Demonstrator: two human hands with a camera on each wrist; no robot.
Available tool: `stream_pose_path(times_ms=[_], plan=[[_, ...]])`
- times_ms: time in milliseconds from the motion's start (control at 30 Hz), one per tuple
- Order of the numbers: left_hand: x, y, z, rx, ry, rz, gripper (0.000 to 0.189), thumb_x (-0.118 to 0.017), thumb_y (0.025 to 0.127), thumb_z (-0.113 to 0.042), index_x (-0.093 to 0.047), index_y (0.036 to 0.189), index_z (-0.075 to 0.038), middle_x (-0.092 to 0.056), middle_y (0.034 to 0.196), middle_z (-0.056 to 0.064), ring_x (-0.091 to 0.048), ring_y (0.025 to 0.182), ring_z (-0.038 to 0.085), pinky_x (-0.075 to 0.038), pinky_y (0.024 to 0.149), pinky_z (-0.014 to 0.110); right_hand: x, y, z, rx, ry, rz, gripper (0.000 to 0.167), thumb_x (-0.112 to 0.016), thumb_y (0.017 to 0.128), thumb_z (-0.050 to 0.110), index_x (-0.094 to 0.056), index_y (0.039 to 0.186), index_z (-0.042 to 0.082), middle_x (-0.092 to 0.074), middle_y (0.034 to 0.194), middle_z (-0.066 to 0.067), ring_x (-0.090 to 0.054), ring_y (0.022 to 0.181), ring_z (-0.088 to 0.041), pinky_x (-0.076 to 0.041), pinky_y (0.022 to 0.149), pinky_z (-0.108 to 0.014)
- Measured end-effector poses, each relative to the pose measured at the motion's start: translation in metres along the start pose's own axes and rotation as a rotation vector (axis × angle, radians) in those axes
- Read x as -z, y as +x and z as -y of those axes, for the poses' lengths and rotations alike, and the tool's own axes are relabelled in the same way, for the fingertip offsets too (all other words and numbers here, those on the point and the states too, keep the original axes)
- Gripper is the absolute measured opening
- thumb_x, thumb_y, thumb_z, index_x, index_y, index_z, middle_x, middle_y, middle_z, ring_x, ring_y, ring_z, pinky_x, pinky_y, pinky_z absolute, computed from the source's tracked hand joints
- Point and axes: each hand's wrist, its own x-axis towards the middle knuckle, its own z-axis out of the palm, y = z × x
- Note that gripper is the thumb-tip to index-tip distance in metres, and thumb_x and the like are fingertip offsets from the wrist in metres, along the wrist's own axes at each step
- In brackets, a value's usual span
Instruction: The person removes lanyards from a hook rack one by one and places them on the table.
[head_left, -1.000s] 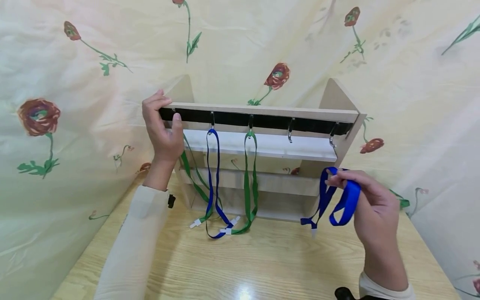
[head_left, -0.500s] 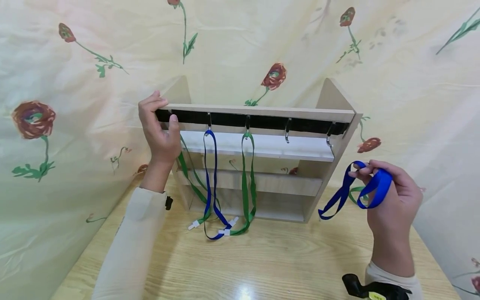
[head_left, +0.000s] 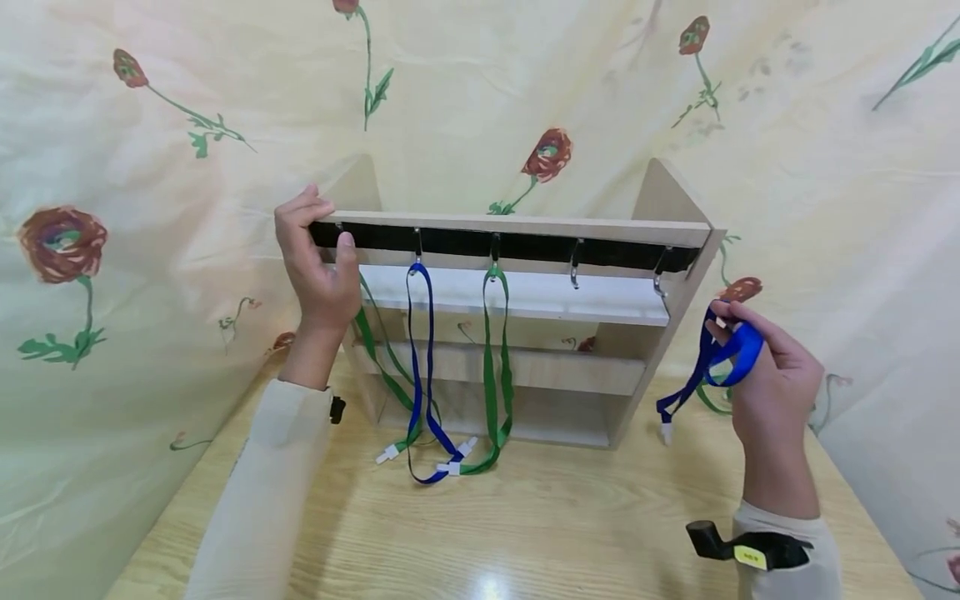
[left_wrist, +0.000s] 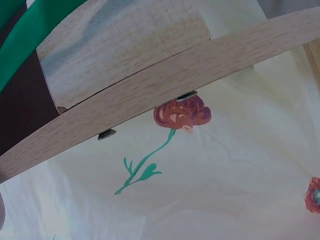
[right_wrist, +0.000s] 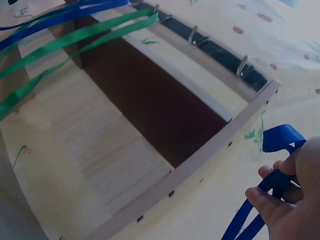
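Observation:
My left hand grips the left end of the top rail of a wooden rack, thumb in front and fingers over the top. Pinched in my right hand is a blue lanyard, right of the rack; its loop drapes over the fingers and a white clip hangs below. Another blue lanyard and a green lanyard hang from hooks on the rail's black strip. One more green lanyard hangs at the left, its top hidden behind my left hand.
Two bare metal hooks, a middle-right hook and an end hook, are at the rail's right. Green strap shows behind my right hand. The rack stands on a wooden table before flowered cloth.
My right hand has moved right and farther from me with the blue lanyard, uncovering green strap behind it. My left hand keeps its grip on the rail.

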Motion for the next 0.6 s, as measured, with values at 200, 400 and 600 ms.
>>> stream_pose_path(times_ms=[200,400,600], plan=[[0.0,0.002,-0.002,-0.006,-0.014,-0.004,0.049,-0.049,0.088,-0.026,-0.054,0.116,0.014,-0.053,0.118,0.032,-0.049,0.136,0.045,-0.033,0.129,0.044,0.005,0.023,-0.005,-0.093,-0.017,-0.05,0.044,-0.078,0.09,0.008,-0.068,0.125,-0.018,-0.079,0.113,-0.02,-0.077,0.109,-0.027,-0.059,0.093,-0.034],[-0.001,0.002,-0.001,-0.012,-0.018,-0.012,0.049,-0.049,0.087,-0.027,-0.054,0.115,0.014,-0.053,0.117,0.032,-0.049,0.134,0.048,-0.033,0.13,0.044,0.006,0.045,-0.006,-0.138,-0.045,-0.069,0.04,-0.081,0.089,0.008,-0.072,0.122,-0.013,-0.08,0.11,-0.016,-0.078,0.105,-0.025,-0.06,0.093,-0.03],[0.0,0.001,0.0,-0.017,-0.016,-0.007,0.049,-0.049,0.087,-0.027,-0.055,0.115,0.013,-0.053,0.117,0.032,-0.049,0.134,0.049,-0.033,0.13,0.045,0.012,0.055,-0.01,-0.141,-0.034,-0.065,0.037,-0.08,0.09,0.006,-0.073,0.121,-0.013,-0.08,0.11,-0.015,-0.077,0.104,-0.024,-0.06,0.094,-0.03]])
